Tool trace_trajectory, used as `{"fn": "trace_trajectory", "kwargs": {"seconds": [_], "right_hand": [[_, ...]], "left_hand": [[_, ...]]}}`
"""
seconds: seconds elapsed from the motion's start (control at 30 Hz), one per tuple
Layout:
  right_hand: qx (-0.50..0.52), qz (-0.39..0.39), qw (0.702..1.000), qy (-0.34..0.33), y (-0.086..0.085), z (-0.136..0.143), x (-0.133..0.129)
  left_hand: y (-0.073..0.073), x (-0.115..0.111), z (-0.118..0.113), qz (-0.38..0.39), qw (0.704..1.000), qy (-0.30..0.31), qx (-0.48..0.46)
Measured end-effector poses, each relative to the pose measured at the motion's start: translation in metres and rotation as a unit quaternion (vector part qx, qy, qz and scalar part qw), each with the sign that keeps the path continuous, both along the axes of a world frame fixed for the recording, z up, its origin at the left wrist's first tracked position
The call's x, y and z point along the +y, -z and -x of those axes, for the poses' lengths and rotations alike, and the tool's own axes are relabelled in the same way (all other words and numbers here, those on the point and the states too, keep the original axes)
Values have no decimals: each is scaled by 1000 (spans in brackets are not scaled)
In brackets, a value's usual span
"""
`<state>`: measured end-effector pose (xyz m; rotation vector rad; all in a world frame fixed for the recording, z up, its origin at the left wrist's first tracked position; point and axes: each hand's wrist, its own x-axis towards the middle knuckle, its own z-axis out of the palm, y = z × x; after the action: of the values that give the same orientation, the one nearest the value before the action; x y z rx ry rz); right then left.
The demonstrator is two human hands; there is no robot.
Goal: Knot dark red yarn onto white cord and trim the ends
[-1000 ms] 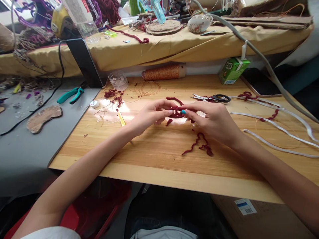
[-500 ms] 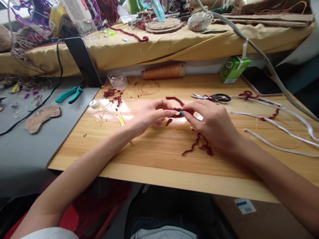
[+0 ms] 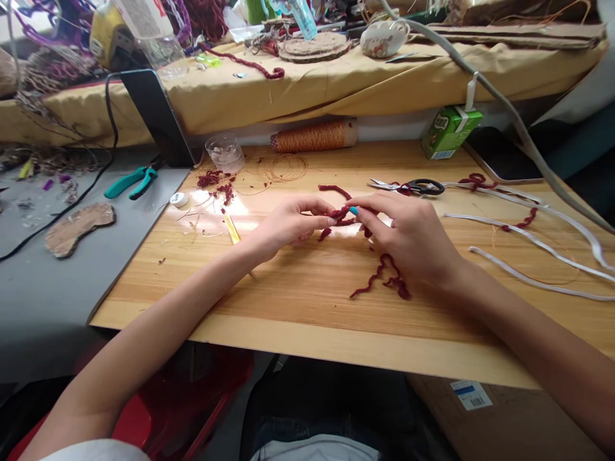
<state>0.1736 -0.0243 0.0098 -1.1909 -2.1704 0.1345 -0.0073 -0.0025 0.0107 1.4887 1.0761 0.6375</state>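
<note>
Over the wooden board (image 3: 288, 291), a dark red yarn cord (image 3: 340, 214) is pinched between both hands. My left hand (image 3: 305, 219) is closed on its left part, thumb against forefinger. From the other side my right hand (image 3: 401, 227) grips the cord, a blue-green nail showing on one digit; its remaining fingers are partly hidden. Just behind the hands lies a short red yarn piece (image 3: 335, 189). Frayed strands of loose red yarn (image 3: 384, 276) rest in front of my right hand. Black-handled scissors (image 3: 408, 186) lie beyond it.
Pliers (image 3: 131, 182) and a phone (image 3: 156, 115) are at the left. At the back are a clear cup (image 3: 225, 152), an orange thread spool (image 3: 314, 136) and a green drink carton (image 3: 451, 131). White cords (image 3: 533, 246) spread rightward. A grey cable (image 3: 500, 96) hangs across the upper right.
My right fingers have shifted slightly on the red cord, and its shape between the hands has changed from an open loop to a more bunched piece. Both hands keep hold.
</note>
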Motion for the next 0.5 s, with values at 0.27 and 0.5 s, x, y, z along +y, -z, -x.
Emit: {"fn": "trace_trajectory", "kwargs": {"seconds": [0.27, 0.5], "right_hand": [[4, 33, 999, -34, -1, 1, 2], [19, 52, 998, -14, -3, 0, 2]], "left_hand": [[1, 1, 1, -2, 1000, 7, 11], [-1, 0, 0, -26, 1000, 0, 2]]}}
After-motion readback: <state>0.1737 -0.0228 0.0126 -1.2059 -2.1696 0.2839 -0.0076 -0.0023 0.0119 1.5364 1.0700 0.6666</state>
